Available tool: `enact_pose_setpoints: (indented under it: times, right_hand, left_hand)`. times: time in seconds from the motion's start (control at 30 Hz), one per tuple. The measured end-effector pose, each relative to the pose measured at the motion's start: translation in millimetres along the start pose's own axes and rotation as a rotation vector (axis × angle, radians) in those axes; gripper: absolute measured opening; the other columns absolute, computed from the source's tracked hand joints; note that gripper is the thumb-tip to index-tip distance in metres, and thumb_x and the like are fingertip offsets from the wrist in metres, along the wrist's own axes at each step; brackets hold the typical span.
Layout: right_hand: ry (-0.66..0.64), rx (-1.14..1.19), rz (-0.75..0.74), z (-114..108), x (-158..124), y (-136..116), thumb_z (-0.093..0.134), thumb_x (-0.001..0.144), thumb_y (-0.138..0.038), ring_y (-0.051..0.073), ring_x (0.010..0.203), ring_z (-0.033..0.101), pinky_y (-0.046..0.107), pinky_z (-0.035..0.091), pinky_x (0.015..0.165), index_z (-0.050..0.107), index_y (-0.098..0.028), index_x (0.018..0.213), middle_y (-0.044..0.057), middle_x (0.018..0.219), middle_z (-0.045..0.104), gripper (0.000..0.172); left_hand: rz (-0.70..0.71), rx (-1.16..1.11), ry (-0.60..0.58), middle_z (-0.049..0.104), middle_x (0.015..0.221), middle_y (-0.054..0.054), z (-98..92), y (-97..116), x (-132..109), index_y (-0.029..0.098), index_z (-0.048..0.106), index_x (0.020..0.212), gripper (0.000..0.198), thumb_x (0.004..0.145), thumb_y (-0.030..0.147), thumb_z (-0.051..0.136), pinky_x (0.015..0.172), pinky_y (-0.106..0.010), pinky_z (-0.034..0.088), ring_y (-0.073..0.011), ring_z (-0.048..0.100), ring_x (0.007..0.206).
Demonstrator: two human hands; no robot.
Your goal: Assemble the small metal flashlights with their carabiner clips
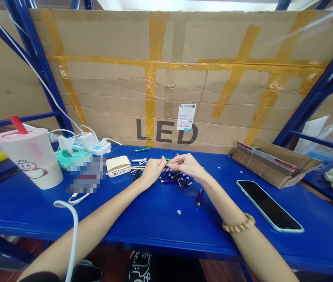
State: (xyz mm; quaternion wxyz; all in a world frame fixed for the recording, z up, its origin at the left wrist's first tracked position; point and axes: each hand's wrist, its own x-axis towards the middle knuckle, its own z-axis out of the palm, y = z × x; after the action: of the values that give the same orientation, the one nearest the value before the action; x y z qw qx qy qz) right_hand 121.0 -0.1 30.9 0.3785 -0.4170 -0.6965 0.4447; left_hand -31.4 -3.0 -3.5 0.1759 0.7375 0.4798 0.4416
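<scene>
My left hand [153, 170] and my right hand [185, 163] meet above the blue steel table top [166, 219], their fingertips pinching a small thin object [165, 159], partly hidden by the fingers. Just below them lies a loose heap of small metal pen lights with clip rings [172, 179], in purple, black and red. A single purple pen light [199, 197] lies apart to the right. A green one [142, 149] and a silver clip piece [139, 160] rest beyond my left hand.
A plastic drink cup [25, 156], a power strip with chargers [91, 147], a blurred packet [86, 174] and a gold power bank [118, 166] stand left. A smartphone [269, 205] and a flattened cardboard box [275, 162] lie right. A taped cardboard panel [166, 78] closes the back.
</scene>
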Motion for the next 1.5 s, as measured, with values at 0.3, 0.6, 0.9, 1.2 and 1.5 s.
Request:
enact_pose_setpoints:
  times: [0.3,0.6,0.9,1.2,1.5]
  right_hand:
    - [0.051,0.172,0.202,8,-7,-12,0.073,0.059,-0.014,0.01,0.055,0.062,0.018,0.049,0.052,0.071,-0.012,0.073,0.002,0.055,0.066,0.014]
    - [0.01,-0.005,-0.22,-3,1,0,0.073,0.059,-0.039,0.016,0.061,0.064,0.029,0.053,0.062,0.071,-0.014,0.073,0.005,0.068,0.07,0.028]
    - [-0.002,-0.517,-0.554,-5,-3,2,0.058,0.078,-0.022,0.013,0.064,0.059,0.025,0.045,0.063,0.068,-0.017,0.071,0.004,0.07,0.067,0.013]
    - [-0.162,-0.164,-0.184,6,-3,-1,0.042,0.082,-0.055,0.01,0.044,0.052,0.022,0.043,0.05,0.055,-0.015,0.052,0.001,0.047,0.055,0.051]
    - [-0.095,-0.219,-0.108,-12,0,-4,0.039,0.082,-0.058,0.009,0.044,0.051,0.022,0.043,0.052,0.059,-0.014,0.054,0.001,0.048,0.055,0.056]
  left_hand:
    - [0.088,0.188,0.113,0.046,0.047,-0.001,-8.1,9,-1,0.017,0.046,0.045,0.033,0.078,0.02,0.045,0.054,-0.025,0.026,-0.01,0.034,0.044]
    - [-0.119,-0.069,-0.024,0.045,0.036,0.001,-6.8,14,8,0.017,0.045,0.038,0.052,0.085,0.032,0.028,0.055,-0.024,0.034,-0.0099,0.041,0.04]
    - [-0.192,-0.027,-0.147,0.042,0.033,0.002,-14.5,13,10,0.017,0.041,0.034,0.049,0.081,0.028,0.033,0.052,-0.024,0.031,-0.0083,0.036,0.036]
    - [-0.079,-0.02,-0.017,0.039,0.036,0.002,-9.0,16,8,0.017,0.036,0.036,0.052,0.085,0.032,0.028,0.054,-0.024,0.029,-0.0083,0.035,0.04]
    - [-0.171,-0.213,-0.052,0.036,0.036,0.004,0.3,8,10,0.017,0.038,0.04,0.052,0.084,0.043,0.028,0.049,-0.024,0.027,-0.0077,0.031,0.038]
